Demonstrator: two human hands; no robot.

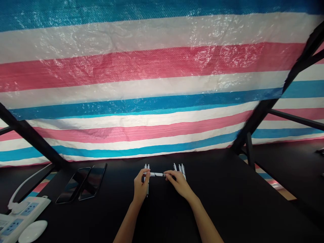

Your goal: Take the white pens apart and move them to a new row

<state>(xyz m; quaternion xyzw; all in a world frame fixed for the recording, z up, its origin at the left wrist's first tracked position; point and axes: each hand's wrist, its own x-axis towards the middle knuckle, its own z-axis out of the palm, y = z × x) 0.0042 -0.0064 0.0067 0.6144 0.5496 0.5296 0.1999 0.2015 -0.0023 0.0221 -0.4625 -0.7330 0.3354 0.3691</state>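
- The striped sheet (152, 67) is woven plastic in blue, white and pinkish red, creased and glossy, with a fine mesh grain catching the light.
- Straight, dark frame bars (42, 145) slant along both sides of the sheet.
- The surface (167, 219) is smooth, matt black and flat.
- On its left lie two thin, glossy black slabs (73, 185) with rounded corners, side by side.
- Nearer the left edge sit a white power strip (42, 203) with pale blue socket panels, a white cable (27, 180) and a smooth white oval object (32, 232).
- The pen (157, 174) is a slim, straight cylinder, white with a dark band along its barrel; its fine details are too small to be sure of.
- It lies crosswise between the hands, just above or on the surface; I cannot tell which.
- The left hand (140, 185) pinches its left end; the right hand (180, 183) pinches the other with fingertips.
- More white pens (180, 167) lie beside each hand, pointing away, partly hidden.
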